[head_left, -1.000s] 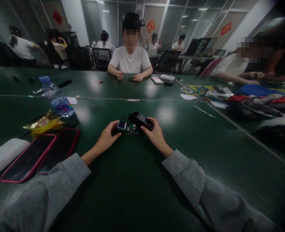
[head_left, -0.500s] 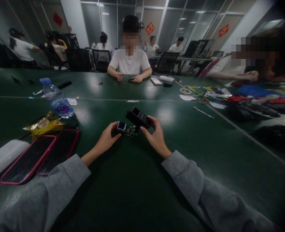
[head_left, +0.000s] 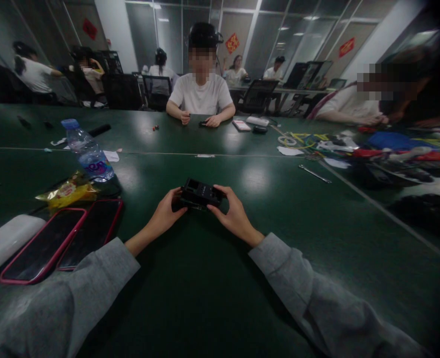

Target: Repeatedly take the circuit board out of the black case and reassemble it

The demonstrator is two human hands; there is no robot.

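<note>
Half a second earlier, the black casing (head_left: 204, 192) was tilted up to the right of the circuit board (head_left: 194, 206), and the small screen of the board could be seen. Now the casing had come down and to the left, so it lay over the board. The screen was hidden, and only a thin strip of board showed below the casing's near side. This meant that the two parts were brought together, but whether they were fully seated I could not tell.

The left hand (head_left: 167, 208) was grasping the board at its left end, in almost the same place as before. The right hand (head_left: 235, 211) was gripping the right end of the casing, with its thumb on the near side. Both parts were between the hands, on the near side of the seam of the tabletop (head_left: 205, 278); whether they touched its surface was not clear.

Toward the left edge of the tabletop stood a plastic bottle (head_left: 87, 149) with its cap on; how much liquid it contained could not be judged. Just beside it lay a yellow packet (head_left: 67, 193), whose contents were not visible.
</note>
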